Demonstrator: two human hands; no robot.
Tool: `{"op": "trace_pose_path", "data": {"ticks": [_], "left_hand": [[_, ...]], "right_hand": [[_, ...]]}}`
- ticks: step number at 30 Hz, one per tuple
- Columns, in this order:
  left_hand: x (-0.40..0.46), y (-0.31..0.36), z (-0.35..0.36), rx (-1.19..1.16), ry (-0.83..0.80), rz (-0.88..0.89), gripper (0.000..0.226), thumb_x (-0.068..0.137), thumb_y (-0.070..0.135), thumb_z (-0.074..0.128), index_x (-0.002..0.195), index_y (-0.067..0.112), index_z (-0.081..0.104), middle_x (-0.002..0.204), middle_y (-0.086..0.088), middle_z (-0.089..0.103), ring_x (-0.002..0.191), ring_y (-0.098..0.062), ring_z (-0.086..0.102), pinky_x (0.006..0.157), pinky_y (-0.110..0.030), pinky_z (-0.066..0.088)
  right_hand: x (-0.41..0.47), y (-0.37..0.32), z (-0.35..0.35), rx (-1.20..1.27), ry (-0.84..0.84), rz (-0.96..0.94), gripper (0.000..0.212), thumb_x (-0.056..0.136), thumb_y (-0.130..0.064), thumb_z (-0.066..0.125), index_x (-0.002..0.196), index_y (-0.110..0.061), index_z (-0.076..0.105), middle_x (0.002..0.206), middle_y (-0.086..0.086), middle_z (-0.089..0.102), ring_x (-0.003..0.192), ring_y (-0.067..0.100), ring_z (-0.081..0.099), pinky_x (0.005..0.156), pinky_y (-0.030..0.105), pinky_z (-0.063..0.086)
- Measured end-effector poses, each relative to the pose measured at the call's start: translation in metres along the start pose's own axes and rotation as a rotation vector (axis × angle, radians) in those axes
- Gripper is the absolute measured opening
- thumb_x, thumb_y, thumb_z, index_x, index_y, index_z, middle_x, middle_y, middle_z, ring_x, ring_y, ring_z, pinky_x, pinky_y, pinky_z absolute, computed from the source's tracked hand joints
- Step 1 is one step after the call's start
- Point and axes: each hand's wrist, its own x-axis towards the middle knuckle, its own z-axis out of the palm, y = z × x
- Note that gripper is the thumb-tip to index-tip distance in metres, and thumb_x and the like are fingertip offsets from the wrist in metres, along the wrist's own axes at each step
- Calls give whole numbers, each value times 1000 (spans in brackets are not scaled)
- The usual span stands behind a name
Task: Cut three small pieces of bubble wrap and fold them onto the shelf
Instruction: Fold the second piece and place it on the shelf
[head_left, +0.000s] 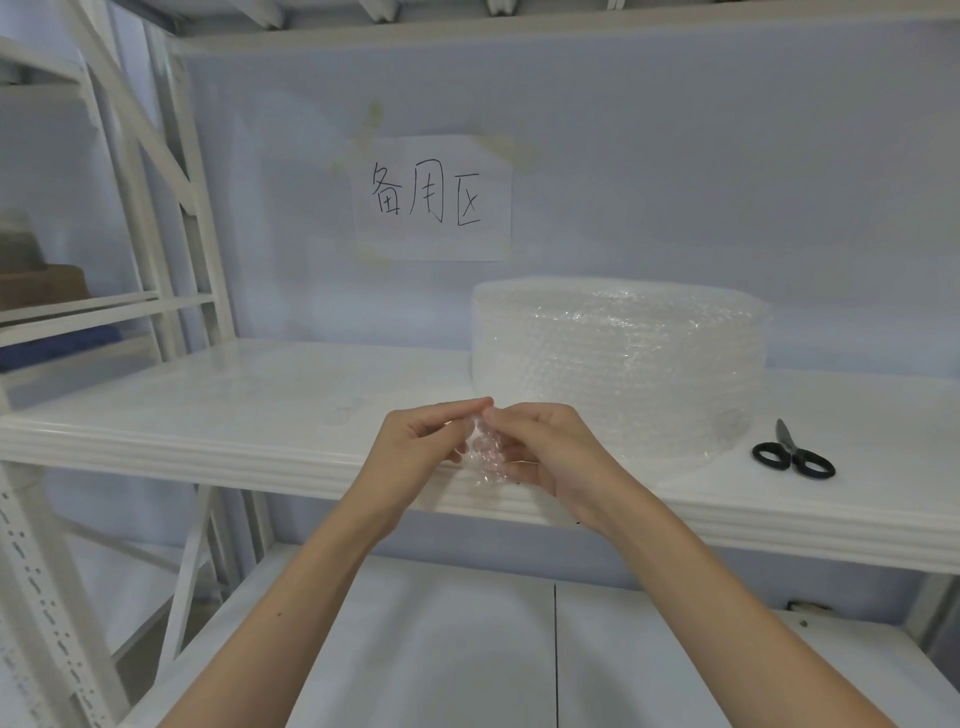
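A small clear piece of bubble wrap (484, 453) hangs between my two hands, just in front of the white shelf's front edge (260, 457). My left hand (421, 447) pinches its top left with thumb and fingers. My right hand (545, 452) grips it from the right side. A big roll of bubble wrap (618, 358) stands on the shelf behind my right hand. Black-handled scissors (793, 453) lie shut on the shelf to the right of the roll. Faint clear pieces (345, 410) seem to lie on the shelf to the left of my hands; I cannot tell how many.
A paper sign with handwritten characters (431, 197) is taped to the back wall. White rack uprights (156, 208) stand at the left, with brown boxes (41, 286) on a neighbouring shelf. A lower white shelf (467, 649) lies under my arms.
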Motion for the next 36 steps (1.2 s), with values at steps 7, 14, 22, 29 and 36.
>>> {"op": "trace_pose_path", "data": {"ticks": [7, 14, 22, 29, 36], "left_hand": [[-3, 4, 3, -90, -26, -29, 35, 95, 4, 54, 113, 26, 75, 112, 1, 75, 78, -17, 59, 72, -26, 53], [-1, 2, 0, -85, 15, -127, 16, 93, 23, 64, 105, 13, 70, 89, -1, 69, 72, -17, 61, 76, -34, 57], [3, 0, -11, 14, 27, -153, 13, 91, 14, 67, 84, 5, 72, 72, -1, 69, 67, -17, 61, 72, -31, 57], [5, 1, -28, 36, 76, -211, 13, 91, 14, 66, 90, 3, 73, 77, -5, 72, 63, -17, 59, 73, -33, 57], [10, 2, -57, 124, 181, -227, 10, 90, 17, 67, 91, 10, 74, 77, -3, 75, 58, -16, 59, 62, -28, 56]], "right_hand": [[0, 3, -2, 39, 14, -24, 8, 88, -12, 67, 84, -7, 71, 69, 2, 63, 63, 17, 59, 63, 28, 54], [9, 6, 2, 140, 51, -77, 11, 90, -12, 66, 92, -2, 69, 69, 2, 64, 62, 13, 60, 64, 25, 56], [24, 0, 10, 111, 61, -82, 17, 86, -16, 71, 95, -2, 71, 80, 6, 65, 63, 17, 61, 65, 26, 57], [50, -2, 22, -36, 90, -102, 12, 85, -10, 69, 92, -1, 72, 77, 7, 67, 63, 16, 60, 64, 24, 58], [83, 0, 44, -89, 65, -105, 16, 84, -10, 72, 96, 0, 71, 78, 9, 70, 62, 16, 63, 59, 21, 55]]}}
